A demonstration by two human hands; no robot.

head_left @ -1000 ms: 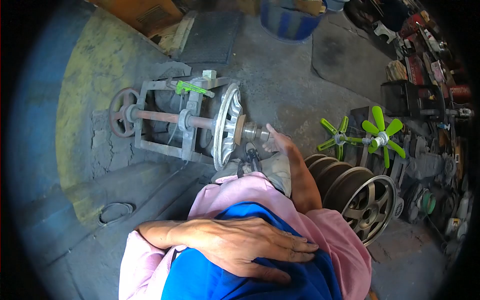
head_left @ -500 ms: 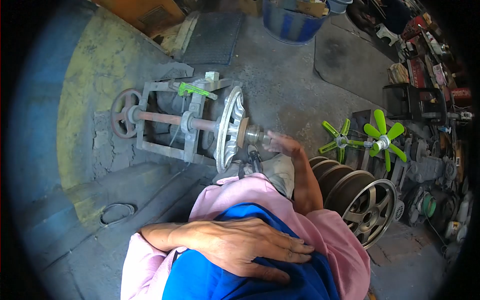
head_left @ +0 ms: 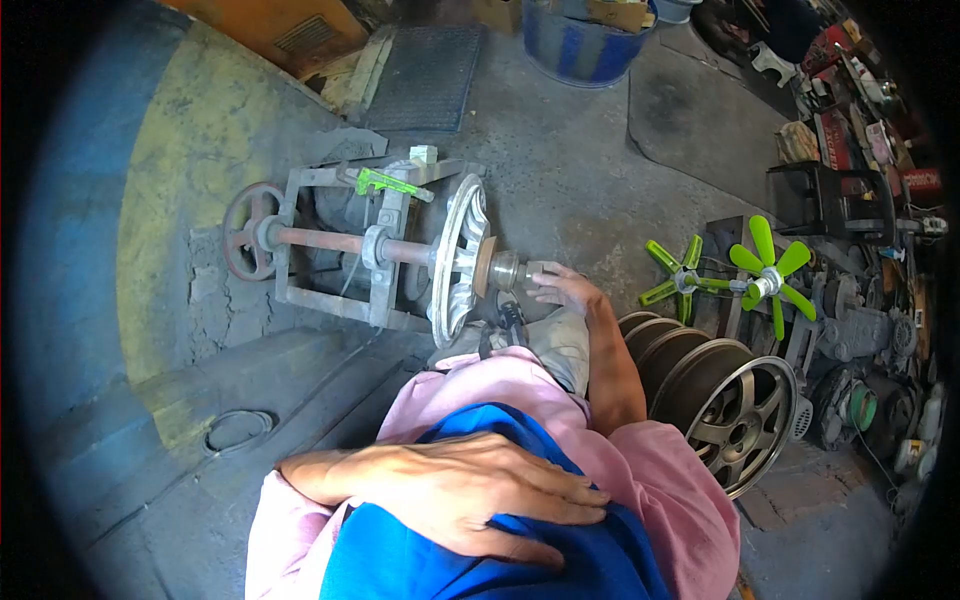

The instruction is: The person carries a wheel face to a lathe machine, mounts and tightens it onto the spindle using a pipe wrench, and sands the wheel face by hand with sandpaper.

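My left hand (head_left: pixel 490 495) lies flat on a blue cloth (head_left: pixel 400 550) across my front, its fingers stretched out. Beyond my lap, my right hand (head_left: pixel 568 290) is at the outer end of a horizontal shaft (head_left: pixel 320 240), fingers apart beside the round metal collar (head_left: pixel 506 270). Whether the fingertips touch the metal cannot be made out. Mounted on that shaft is a silver wheel rim (head_left: pixel 455 265), seen edge-on, with a brown disc (head_left: pixel 484 266) between it and the collar. The shaft runs through a metal frame to a red handwheel (head_left: pixel 250 232).
A green tool (head_left: pixel 390 185) rests on the frame. To my right stand several wheel rims (head_left: pixel 745 415) in a row, behind green star-shaped wheel parts (head_left: pixel 765 280). A blue tub (head_left: pixel 585 50) is at the back, and a cluttered shelf (head_left: pixel 850 110) lines the right.
My right hand's fingers have shifted slightly at the shaft end and look more spread. My left hand has slid a little to the left on the blue cloth.
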